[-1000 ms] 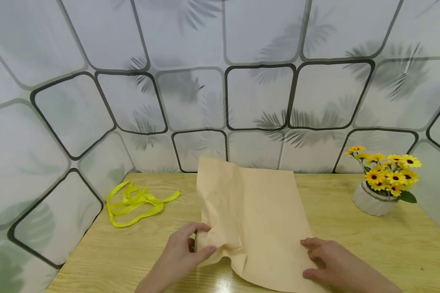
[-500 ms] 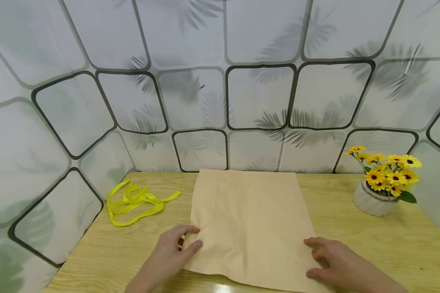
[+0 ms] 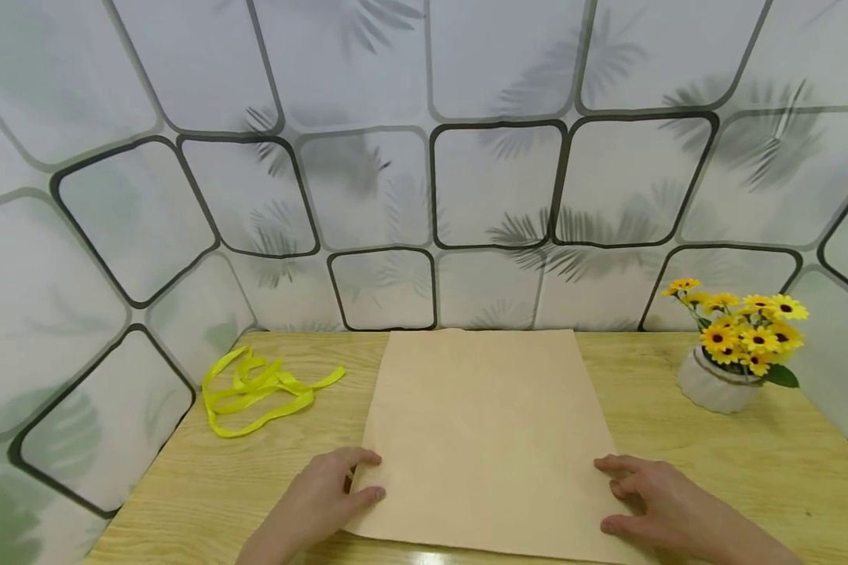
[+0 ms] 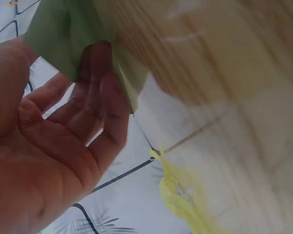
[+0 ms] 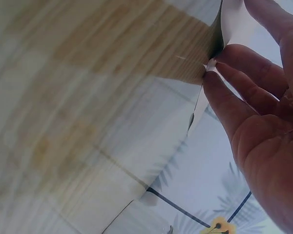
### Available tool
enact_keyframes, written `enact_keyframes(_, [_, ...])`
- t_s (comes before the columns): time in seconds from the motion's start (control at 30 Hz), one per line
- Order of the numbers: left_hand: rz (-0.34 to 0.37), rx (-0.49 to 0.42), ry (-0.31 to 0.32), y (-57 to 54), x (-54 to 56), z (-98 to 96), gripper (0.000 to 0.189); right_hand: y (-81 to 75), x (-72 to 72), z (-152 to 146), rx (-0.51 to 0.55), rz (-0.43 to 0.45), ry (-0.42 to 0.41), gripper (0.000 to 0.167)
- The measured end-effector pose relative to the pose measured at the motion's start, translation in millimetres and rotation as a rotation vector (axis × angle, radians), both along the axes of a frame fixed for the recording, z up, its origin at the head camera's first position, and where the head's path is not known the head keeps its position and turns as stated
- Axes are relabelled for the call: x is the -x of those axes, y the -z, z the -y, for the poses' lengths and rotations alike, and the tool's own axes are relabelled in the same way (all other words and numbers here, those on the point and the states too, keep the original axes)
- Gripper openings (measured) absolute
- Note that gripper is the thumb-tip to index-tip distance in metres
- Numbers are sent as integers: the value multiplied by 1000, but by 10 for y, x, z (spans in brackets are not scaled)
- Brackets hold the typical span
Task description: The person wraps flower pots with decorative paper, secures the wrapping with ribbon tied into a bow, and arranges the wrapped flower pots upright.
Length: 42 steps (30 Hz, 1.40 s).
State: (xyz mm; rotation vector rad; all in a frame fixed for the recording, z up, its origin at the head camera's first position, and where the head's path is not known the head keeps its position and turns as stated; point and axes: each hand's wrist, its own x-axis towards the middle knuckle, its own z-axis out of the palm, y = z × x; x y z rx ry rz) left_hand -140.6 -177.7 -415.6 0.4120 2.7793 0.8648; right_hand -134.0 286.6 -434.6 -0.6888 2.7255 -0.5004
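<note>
A large tan sheet of paper [image 3: 480, 439] lies nearly flat in front of me, its far edge at the back of the table. My left hand [image 3: 318, 494] holds its near left edge, thumb and index finger on top. In the left wrist view, the left hand's [image 4: 73, 131] fingers are bent against the paper's greenish side [image 4: 53, 39]. At the near right edge, my right hand [image 3: 664, 502] holds the sheet. The right wrist view shows the right hand [image 5: 263, 102] pinching the paper's thin edge [image 5: 232, 19] between its fingers.
A loose yellow ribbon [image 3: 297, 402] lies in loops on the wooden table [image 3: 254, 479], left of the paper. A white pot [image 3: 717, 384] with yellow flowers [image 3: 742, 329] stands at the back right. Patterned cloth [image 3: 495, 180] covers the wall behind.
The sheet's left half, crumpled and raised earlier, has been spread flat and its creases smoothed. My left hand has moved left and slightly nearer; the right hand has shifted a little right.
</note>
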Motion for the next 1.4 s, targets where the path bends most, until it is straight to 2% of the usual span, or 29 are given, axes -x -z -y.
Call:
enact_keyframes(0.17, [0,88,-6,27,4,-10,37,5,-1,-22,4,-6,-4,30])
enact_keyframes(0.3, [-56,133,-14,28,-18,-34,38,9,4,-32,-1,-26,-15,29])
enact_keyframes(0.37, [-103,143,10,11,-14,-58,40,13,8,-36,-5,-52,-26,28])
enact_keyframes(0.47, [-149,133,95,-41,22,-123,43,27,10,-40,18,-102,-54,28])
enact_keyframes(0.57, [-128,99,204,-95,79,-209,49,39,8,-16,44,-68,-41,28])
enact_keyframes(0.67, [-64,116,269,-121,127,-292,59,45,1,27,62,12,4,31])
enact_keyframes(0.77, [-24,169,281,-110,146,-347,69,46,-9,54,69,56,41,29])
enact_keyframes(0.97, [-67,236,272,-73,119,-414,68,42,-16,11,79,69,56,22])
enact_keyframes(1.13, [-108,272,271,-80,119,-476,69,49,9,-50,98,-9,19,15])
enact_keyframes(1.2, [-119,282,273,-85,125,-499,70,62,17,-66,117,-91,-2,12])
enact_keyframes(1.4, [-100,317,255,-105,136,-550,72,71,67,-121,181,-251,40,7])
